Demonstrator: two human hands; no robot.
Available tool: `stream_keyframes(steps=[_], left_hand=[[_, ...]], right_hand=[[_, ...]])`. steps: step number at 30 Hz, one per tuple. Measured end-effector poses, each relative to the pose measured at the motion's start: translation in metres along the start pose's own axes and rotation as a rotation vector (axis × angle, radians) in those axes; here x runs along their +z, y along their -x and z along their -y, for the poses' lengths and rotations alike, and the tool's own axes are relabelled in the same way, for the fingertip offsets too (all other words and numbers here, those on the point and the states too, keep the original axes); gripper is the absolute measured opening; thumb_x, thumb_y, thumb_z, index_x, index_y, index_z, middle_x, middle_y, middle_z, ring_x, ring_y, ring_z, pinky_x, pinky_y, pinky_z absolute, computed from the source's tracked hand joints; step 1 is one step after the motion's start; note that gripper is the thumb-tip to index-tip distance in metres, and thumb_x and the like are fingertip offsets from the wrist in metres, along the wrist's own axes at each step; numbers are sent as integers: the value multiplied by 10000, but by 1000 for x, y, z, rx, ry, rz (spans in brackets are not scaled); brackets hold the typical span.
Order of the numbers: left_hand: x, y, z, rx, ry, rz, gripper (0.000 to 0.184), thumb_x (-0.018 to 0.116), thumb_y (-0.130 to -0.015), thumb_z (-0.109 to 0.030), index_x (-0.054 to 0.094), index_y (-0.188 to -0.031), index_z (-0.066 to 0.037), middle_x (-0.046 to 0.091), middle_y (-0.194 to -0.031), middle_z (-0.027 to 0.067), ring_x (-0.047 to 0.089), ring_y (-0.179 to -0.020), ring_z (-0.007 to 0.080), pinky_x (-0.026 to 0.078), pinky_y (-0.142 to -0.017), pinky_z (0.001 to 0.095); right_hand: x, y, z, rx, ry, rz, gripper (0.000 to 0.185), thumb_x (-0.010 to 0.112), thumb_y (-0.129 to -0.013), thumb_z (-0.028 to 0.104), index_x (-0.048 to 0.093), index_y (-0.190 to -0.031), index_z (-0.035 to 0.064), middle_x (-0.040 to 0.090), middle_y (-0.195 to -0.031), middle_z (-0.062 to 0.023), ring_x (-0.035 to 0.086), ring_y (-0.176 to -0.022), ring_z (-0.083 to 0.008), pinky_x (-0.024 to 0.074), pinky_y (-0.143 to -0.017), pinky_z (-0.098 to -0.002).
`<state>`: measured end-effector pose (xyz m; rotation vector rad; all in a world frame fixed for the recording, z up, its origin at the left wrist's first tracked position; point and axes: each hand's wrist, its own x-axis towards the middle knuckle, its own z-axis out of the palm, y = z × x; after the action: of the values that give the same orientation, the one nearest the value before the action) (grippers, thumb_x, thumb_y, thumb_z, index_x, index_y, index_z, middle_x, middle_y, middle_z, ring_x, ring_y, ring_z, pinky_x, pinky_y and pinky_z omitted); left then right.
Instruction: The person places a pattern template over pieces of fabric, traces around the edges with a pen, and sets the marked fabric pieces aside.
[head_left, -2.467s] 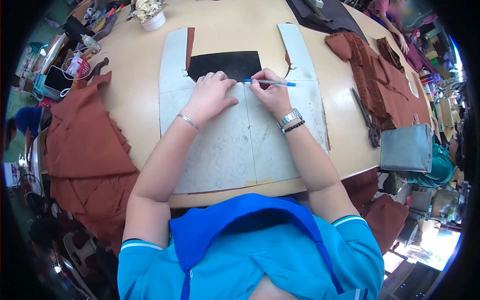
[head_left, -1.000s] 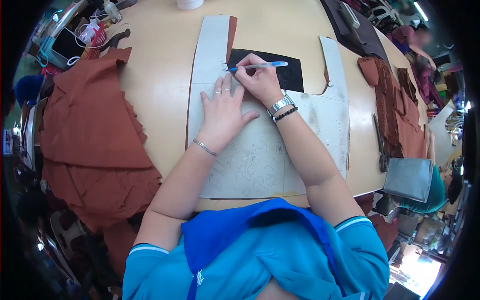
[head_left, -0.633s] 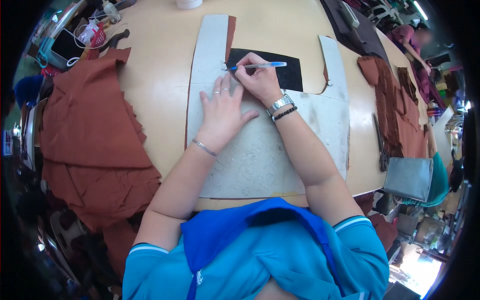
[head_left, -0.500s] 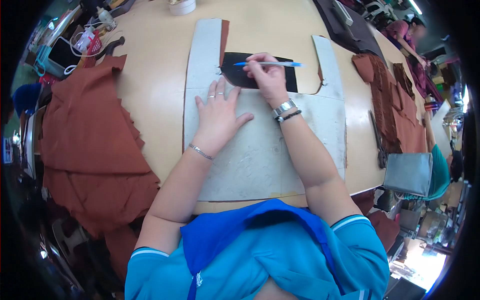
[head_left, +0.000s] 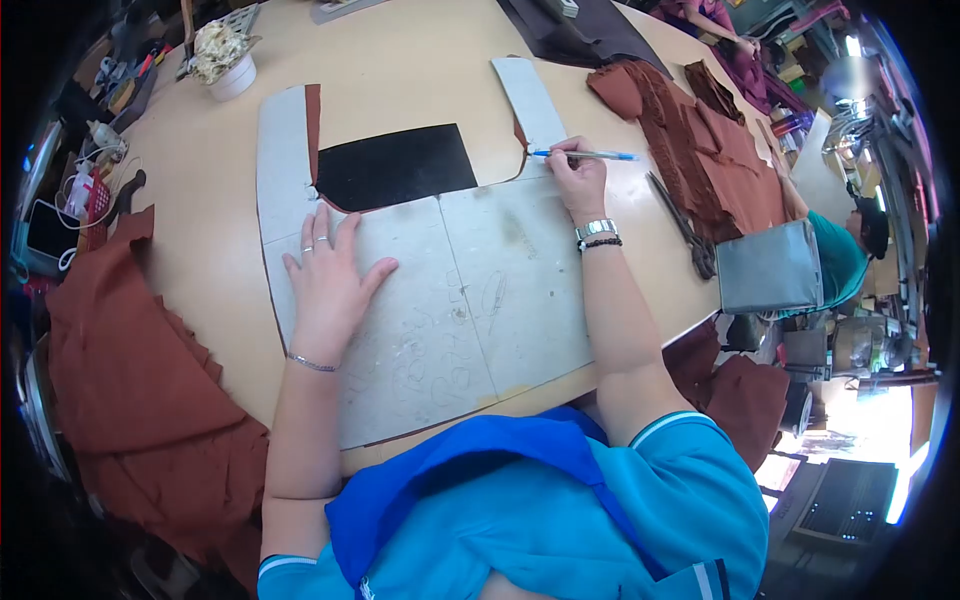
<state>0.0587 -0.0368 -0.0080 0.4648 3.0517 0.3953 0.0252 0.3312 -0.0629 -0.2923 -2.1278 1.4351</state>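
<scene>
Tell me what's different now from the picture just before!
The right hand has carried the blue pen rightward, from over the black piece to the inner corner of the right strip of the pale pattern. Nothing was let go or newly picked up. The left hand stayed spread flat by the left corner, and the black piece stayed put.

Left hand (head_left: pixel 330 280) spread on pale template (head_left: pixel 425 300); right hand (head_left: pixel 582 188) holding blue-tipped pen (head_left: pixel 608 155).
</scene>
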Motion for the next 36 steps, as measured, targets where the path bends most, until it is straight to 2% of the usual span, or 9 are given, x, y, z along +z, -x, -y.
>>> stream_keyframes(steps=[6, 21, 24, 27, 30, 35, 36], left_hand=[[-1, 1, 0, 11, 1, -10, 695, 649, -847, -524, 451, -1381, -124, 301, -1524, 194, 243, -1433, 354, 277, -1036, 688], [1, 0, 1, -7, -4, 2, 694, 648, -850, -521, 437, -1393, -145, 281, -1537, 189, 234, -1439, 357, 263, -1046, 685], [2, 1, 2, -7, 1, 5, 699, 647, -849, -525, 437, -1396, -145, 275, -1539, 195, 234, -1440, 359, 263, -1048, 682], [3, 0, 3, 1, 9, 2, 706, 647, -847, -531, 438, -1401, -146, 276, -1539, 200, 233, -1440, 360, 265, -1045, 685], [1, 1, 2, 10, 8, -7, 690, 647, -851, -520, 454, -1394, -141, 291, -1533, 207, 248, -1435, 366, 276, -1051, 667], [-4, 6, -4, 75, 43, 29, 654, 651, -859, -488, 490, -1378, -124, 317, -1524, 215, 293, -1415, 380, 306, -1073, 602], [-1, 7, -3, 96, 61, 38, 650, 651, -859, -486, 497, -1374, -121, 317, -1524, 218, 301, -1412, 382, 310, -1076, 589]], right_hand=[[4, 4, 21, 7, 68, 49, 125, 652, -828, 131, 650, -842, 7, 660, -727, -25, 588, -659, -71, 487, -631, -239], [5, 3, 18, -22, 98, 71, 121, 641, -830, 125, 654, -847, 6, 664, -734, -40, 594, -665, -73, 488, -623, -234], [-1, -2, 9, -10, 44, 76, 120, 635, -859, 121, 649, -904, 11, 671, -766, -47, 589, -665, -71, 485, -613, -236], [-24, 8, 24, 242, -352, -2, 136, 625, -908, 138, 632, -972, 18, 677, -807, -52, 590, -690, -75, 486, -627, -240], [-61, 39, 43, 332, -306, -33, 182, 612, -948, 181, 613, -1043, 26, 675, -826, -49, 592, -719, -82, 489, -650, -233], [-117, 105, 48, 115, 530, 127, 274, 630, -947, 208, 581, -1141, 21, 662, -855, -47, 602, -758, -106, 495, -690, -228], [-121, 113, 47, 155, 441, 113, 296, 646, -936, 204, 579, -1152, 13, 656, -851, -39, 600, -755, -105, 495, -691, -228]])
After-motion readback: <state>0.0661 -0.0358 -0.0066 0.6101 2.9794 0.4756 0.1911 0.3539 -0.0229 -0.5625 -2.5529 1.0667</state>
